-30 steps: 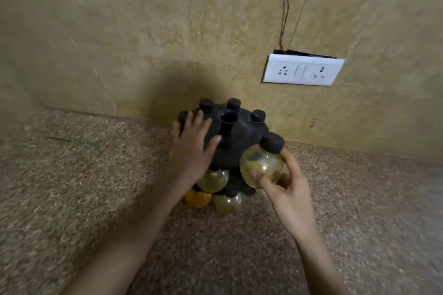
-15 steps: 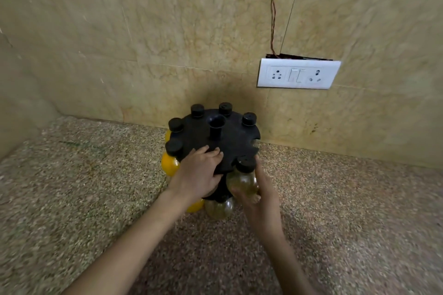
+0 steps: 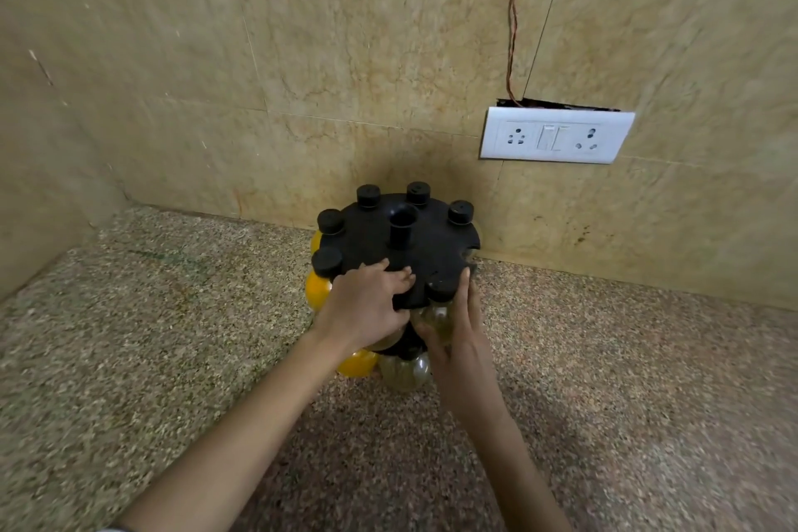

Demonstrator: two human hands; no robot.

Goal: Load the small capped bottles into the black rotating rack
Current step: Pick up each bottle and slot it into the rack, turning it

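Observation:
The black rotating rack (image 3: 425, 244) stands on the speckled counter against the wall. Several black-capped bottles hang in slots around its top disc, with yellow and pale round bottles on the lower tier (image 3: 358, 363). My left hand (image 3: 367, 307) lies on the near edge of the disc, fingers curled over it. My right hand (image 3: 457, 337) wraps a clear round bottle (image 3: 438, 322) with a black cap (image 3: 441, 289), seated in a near-right slot of the disc. An empty notch (image 3: 468, 257) shows on the right rim.
The stone counter (image 3: 172, 337) meets tiled walls behind and at the left, forming a corner. A white socket-and-switch plate (image 3: 557, 136) sits on the back wall above right of the rack, with a thin wire (image 3: 514, 13) running up from it.
My right hand has carried the clear bottle from beside the rack into a slot on the disc's near rim. My left hand slid down from the disc's top to its near edge.

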